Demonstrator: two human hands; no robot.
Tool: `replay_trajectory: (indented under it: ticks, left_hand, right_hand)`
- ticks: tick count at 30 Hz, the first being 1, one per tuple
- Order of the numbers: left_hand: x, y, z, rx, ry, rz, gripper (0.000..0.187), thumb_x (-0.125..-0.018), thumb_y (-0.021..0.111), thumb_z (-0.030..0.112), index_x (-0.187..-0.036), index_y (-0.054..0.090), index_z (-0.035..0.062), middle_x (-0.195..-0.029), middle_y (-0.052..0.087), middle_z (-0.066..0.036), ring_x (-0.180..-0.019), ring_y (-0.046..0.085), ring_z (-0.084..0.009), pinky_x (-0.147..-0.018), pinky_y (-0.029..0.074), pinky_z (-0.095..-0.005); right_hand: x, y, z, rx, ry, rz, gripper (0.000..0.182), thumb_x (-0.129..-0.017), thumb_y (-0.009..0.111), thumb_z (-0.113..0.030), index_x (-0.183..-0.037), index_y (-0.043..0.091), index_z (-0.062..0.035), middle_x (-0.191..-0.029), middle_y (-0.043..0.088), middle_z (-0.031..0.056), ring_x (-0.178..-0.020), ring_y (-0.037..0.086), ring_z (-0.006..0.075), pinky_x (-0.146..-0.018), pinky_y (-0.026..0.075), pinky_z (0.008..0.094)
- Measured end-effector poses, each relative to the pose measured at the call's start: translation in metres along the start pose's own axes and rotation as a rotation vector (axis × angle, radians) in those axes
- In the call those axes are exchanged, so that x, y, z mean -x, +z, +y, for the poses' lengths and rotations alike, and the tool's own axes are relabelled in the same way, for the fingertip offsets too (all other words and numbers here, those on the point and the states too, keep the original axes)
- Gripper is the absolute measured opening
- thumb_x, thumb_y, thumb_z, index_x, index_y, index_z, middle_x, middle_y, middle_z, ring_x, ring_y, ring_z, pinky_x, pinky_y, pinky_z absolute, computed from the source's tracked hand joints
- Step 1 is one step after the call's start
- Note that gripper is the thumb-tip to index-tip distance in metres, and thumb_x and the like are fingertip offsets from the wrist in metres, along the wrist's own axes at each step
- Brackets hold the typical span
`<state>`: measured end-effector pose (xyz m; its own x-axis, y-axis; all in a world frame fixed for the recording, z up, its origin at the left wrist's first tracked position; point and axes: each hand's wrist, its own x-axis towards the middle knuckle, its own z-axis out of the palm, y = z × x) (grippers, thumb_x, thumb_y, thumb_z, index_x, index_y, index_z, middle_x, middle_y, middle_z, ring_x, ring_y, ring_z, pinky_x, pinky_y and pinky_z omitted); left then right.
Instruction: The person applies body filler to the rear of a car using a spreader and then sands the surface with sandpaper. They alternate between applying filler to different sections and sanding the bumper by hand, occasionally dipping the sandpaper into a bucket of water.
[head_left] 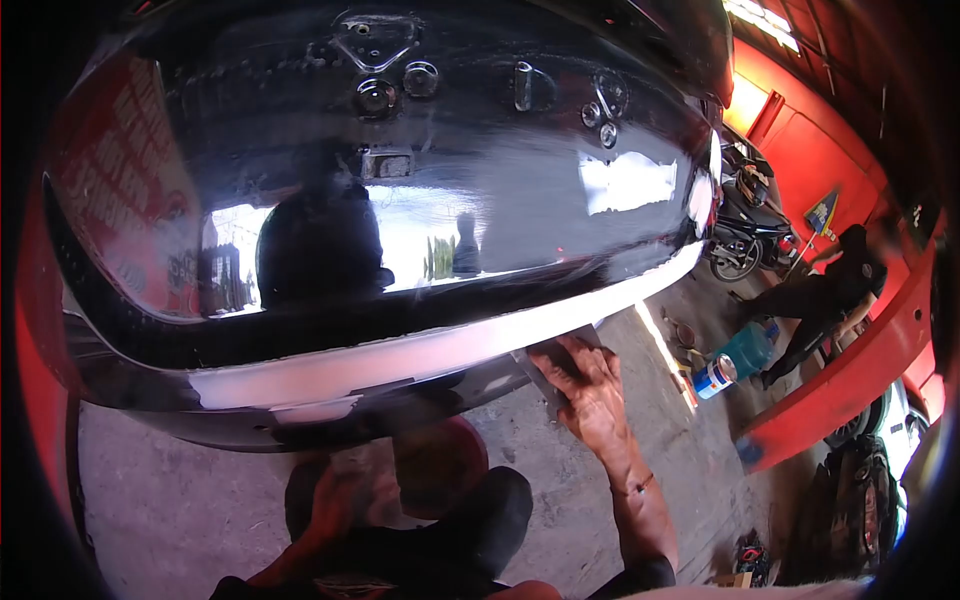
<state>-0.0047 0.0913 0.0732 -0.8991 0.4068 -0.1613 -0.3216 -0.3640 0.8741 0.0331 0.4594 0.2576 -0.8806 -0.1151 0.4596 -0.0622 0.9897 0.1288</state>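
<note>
A glossy black car panel [520, 220] fills the upper view, with moulded recesses near its top. Along its lower edge runs a pale pinkish-white strip [420, 350]. My right hand [585, 385] is at the underside of this strip, fingers bent and closed round a flat dark piece [545, 378] pressed against the edge. My left hand [340, 500] is low in shadow by my knee, beside a round reddish container [462, 450]; its fingers are too dim to make out.
On the right, a person in dark clothes [850, 280] is near a parked motorcycle [740, 225]. A blue-white can [714, 376], a teal container [747, 350] and a long red panel [850, 380] stand on that side. Grey concrete floor [580, 510] lies below.
</note>
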Motion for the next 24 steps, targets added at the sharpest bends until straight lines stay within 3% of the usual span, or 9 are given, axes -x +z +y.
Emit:
replay_trajectory:
  ticks: [2,9,12,14,21,22,24]
  left_hand:
    - [-0.007,-0.031,-0.026,-0.540,0.264,-0.015,0.025,-0.096,0.053,0.005,-0.119,0.060,-0.0002,-0.114,0.063,-0.011,-0.109,0.062,-0.0212,-0.095,0.050,-0.0335]
    - [-0.005,-0.038,-0.045,-0.261,0.231,0.009,0.020,-0.097,0.053,0.006,-0.114,0.061,0.0005,-0.109,0.064,-0.009,-0.101,0.061,-0.0170,-0.088,0.049,-0.0303]
    - [-0.002,-0.038,-0.041,-0.270,0.056,0.070,0.023,-0.096,0.057,0.009,-0.117,0.061,0.0004,-0.108,0.063,-0.011,-0.096,0.062,-0.0188,-0.084,0.053,-0.0327]
    - [-0.005,-0.039,-0.040,-0.313,0.080,0.039,0.023,-0.095,0.057,0.010,-0.115,0.062,0.0009,-0.108,0.064,-0.010,-0.095,0.062,-0.0188,-0.084,0.053,-0.0325]
    - [-0.007,-0.016,-0.027,-0.444,0.076,0.092,0.023,-0.093,0.058,0.011,-0.114,0.063,0.0010,-0.107,0.064,-0.010,-0.095,0.061,-0.0174,-0.085,0.051,-0.0318]
    - [-0.007,-0.021,-0.033,-0.366,0.109,0.037,0.023,-0.094,0.057,0.011,-0.115,0.062,0.0013,-0.108,0.064,-0.010,-0.094,0.061,-0.0171,-0.085,0.051,-0.0312]
    - [-0.005,-0.028,-0.040,-0.290,0.141,-0.016,0.023,-0.095,0.056,0.011,-0.115,0.062,0.0016,-0.108,0.064,-0.010,-0.094,0.061,-0.0168,-0.084,0.051,-0.0305]
  right_hand:
    - [-0.010,0.003,0.007,0.036,-0.024,-0.015,0.078,-0.066,0.076,-0.006,-0.138,0.060,-0.0328,-0.139,0.057,0.0023,-0.113,0.056,0.0241,-0.102,0.039,0.0425]
    - [-0.017,0.023,0.015,-0.031,-0.049,-0.044,0.081,-0.070,0.075,-0.006,-0.143,0.054,-0.0352,-0.142,0.055,0.0021,-0.123,0.054,0.0270,-0.107,0.036,0.0448]
    - [-0.014,0.021,0.014,-0.036,0.009,-0.120,0.082,-0.071,0.075,-0.007,-0.144,0.052,-0.0353,-0.143,0.055,0.0021,-0.128,0.051,0.0279,-0.110,0.035,0.0452]
    - [-0.008,0.027,0.016,-0.088,0.019,-0.113,0.092,-0.056,0.081,-0.004,-0.141,0.057,-0.0278,-0.143,0.055,0.0046,-0.135,0.044,0.0257,-0.111,0.030,0.0465]
    - [0.035,0.013,0.023,-0.128,-0.001,-0.068,0.096,-0.053,0.078,0.003,-0.141,0.057,-0.0288,-0.141,0.056,0.0036,-0.133,0.048,0.0255,-0.107,0.034,0.0451]
    - [0.033,0.010,0.024,-0.125,-0.003,-0.071,0.096,-0.053,0.078,0.003,-0.141,0.057,-0.0288,-0.141,0.056,0.0036,-0.133,0.048,0.0255,-0.107,0.034,0.0451]
    - [0.026,0.006,0.026,-0.065,0.085,-0.003,0.083,-0.064,0.078,-0.001,-0.139,0.058,-0.0310,-0.139,0.057,0.0008,-0.131,0.049,0.0242,-0.109,0.035,0.0444]
